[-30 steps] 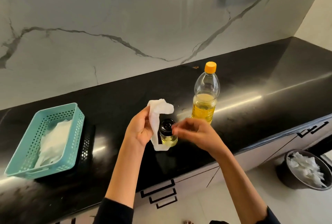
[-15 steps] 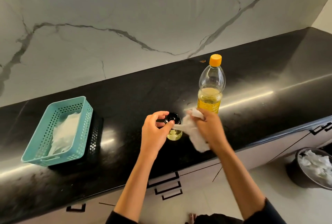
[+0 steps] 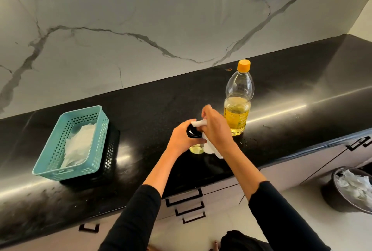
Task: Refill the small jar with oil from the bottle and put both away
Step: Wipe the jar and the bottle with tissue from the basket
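A small glass jar with a black lid and pale oil inside stands on the black counter. My left hand grips it round the lid and upper body. My right hand holds a white tissue pressed against the jar's right side and lid. Just to the right stands the clear oil bottle, upright, with its orange cap on and yellow oil in its lower half. Neither hand touches the bottle.
A teal perforated basket with white tissues sits on a black basket at the left of the counter. A dark bin with crumpled tissues stands on the floor at the right. Drawers with black handles lie below the counter edge.
The tissue passed from my left hand to my right. My left hand took hold of the jar, and my right hand now presses the tissue against it.
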